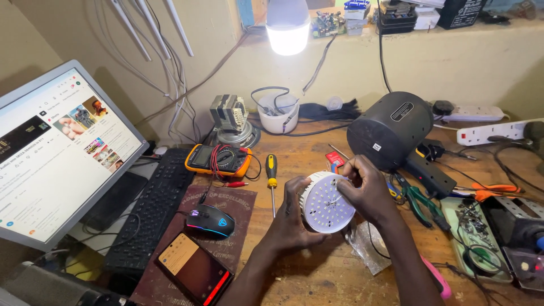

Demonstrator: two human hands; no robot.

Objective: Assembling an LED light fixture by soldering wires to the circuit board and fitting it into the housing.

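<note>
**A:** Where was the LED bulb [327, 203] at that moment, and how did your fingers stand to it?

**B:** You held it above the wooden workbench [317, 266], a little right of the middle, with its round white LED board turned up to the camera. Your left hand [294, 218] carried it from the left and from below: the thumb lay along the left rim, and the other fingers were curled under the body, so they were hidden. This hand was closed on the bulb.

**A:** And the right one?

**B:** Your right hand [365, 190] came from the upper right. Its fingers were bent and pressed together at the upper right edge of the board, touching it. If they pinched something small there, I cannot tell; the fingertips covered this place.

**A:** What lay around you?

**B:** Just left of the bulb a screwdriver [272, 173] with a yellow and black handle lay on the wood. Further left were a gaming mouse [211, 221], a black keyboard [150, 212] and an orange multimeter [218, 160]. A phone [192, 271] lay near your left forearm. Behind your right hand stood a dark round housing [391, 131], and green-handled pliers [419, 201] lay right of it. A lit bulb [288, 25] hung above.
</note>
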